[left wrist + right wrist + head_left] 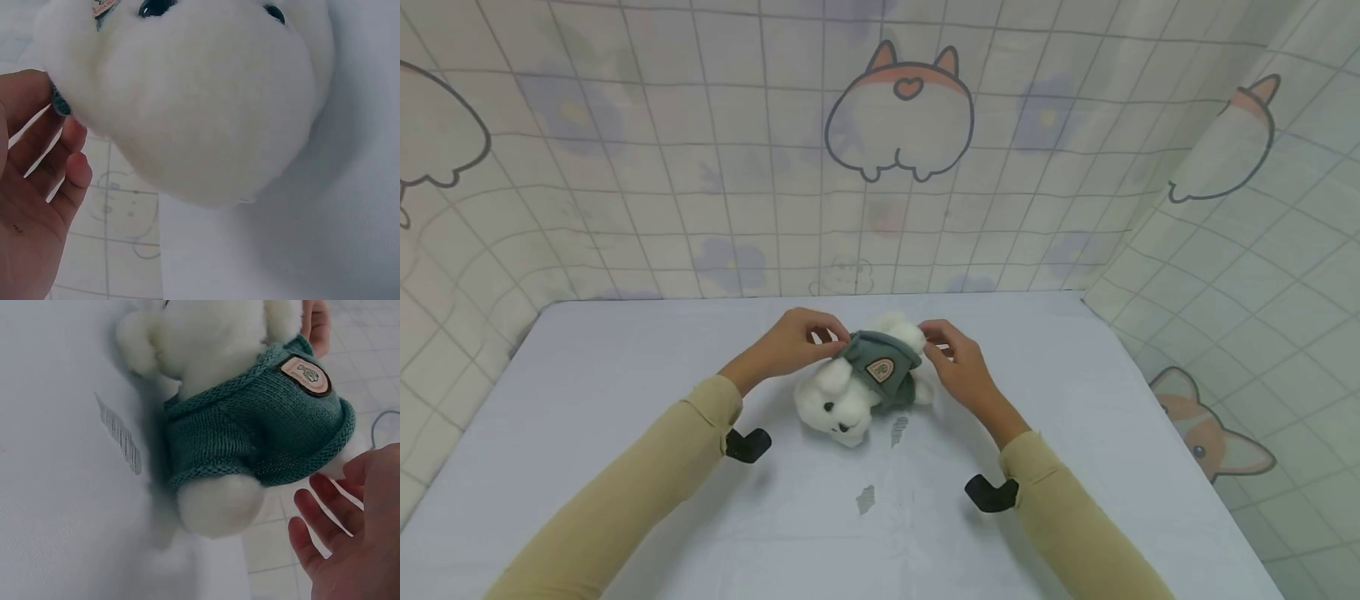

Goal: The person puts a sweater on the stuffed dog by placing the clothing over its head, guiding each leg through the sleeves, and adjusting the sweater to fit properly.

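A white plush toy dog [827,404] lies on its side on the table, its head toward the front left. It wears green knit shorts [225,434] with a pale badge [306,375]. My left hand [797,340] pinches the waist edge of the shorts from the left; a bit of green knit shows at its fingertips in the left wrist view. On the other side my right hand [961,362] pinches the toy's upper white leg by the shorts' hem, its other fingers spread loosely. The lower leg [220,506] sticks out free.
The white table [625,500] has two small grey patches, one a torn-looking mark [866,500] in front of the toy. A gridded cloth [700,167] with corgi drawings hangs behind and at the sides. Black wrist mounts [748,446] sit at both cuffs.
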The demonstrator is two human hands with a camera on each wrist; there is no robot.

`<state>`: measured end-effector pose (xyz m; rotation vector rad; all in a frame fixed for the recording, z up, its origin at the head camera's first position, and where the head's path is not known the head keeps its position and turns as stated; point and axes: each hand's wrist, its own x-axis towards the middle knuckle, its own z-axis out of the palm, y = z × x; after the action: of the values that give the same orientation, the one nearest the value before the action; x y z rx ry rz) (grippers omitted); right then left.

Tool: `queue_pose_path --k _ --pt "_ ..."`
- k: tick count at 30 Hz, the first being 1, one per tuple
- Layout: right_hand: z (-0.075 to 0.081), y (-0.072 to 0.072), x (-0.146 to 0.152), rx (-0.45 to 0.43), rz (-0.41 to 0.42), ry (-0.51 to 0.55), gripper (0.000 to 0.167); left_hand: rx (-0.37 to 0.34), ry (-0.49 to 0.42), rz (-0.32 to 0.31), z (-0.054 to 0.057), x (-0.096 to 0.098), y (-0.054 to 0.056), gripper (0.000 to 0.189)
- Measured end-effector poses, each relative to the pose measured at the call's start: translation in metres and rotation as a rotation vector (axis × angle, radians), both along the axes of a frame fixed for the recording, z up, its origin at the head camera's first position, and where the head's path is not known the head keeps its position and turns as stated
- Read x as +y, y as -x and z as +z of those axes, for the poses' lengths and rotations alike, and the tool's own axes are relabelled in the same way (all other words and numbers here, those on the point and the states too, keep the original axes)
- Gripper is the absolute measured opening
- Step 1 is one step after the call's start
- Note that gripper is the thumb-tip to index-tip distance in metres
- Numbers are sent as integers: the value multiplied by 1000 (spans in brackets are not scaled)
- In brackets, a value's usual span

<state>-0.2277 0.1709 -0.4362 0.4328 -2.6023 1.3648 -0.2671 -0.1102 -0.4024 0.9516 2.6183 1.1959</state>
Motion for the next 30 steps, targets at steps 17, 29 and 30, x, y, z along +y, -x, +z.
queue_pose_path --k 17,29,30 --pt "1 1 1 24 0 -71 22 83 86 -82 -13 11 2 25" --pt "-14 5 -3 36 -18 -100 15 23 75 -85 -16 15 -1 34" --pt "-16 5 -4 36 -20 -100 14 16 79 -76 -17 16 -1 35"
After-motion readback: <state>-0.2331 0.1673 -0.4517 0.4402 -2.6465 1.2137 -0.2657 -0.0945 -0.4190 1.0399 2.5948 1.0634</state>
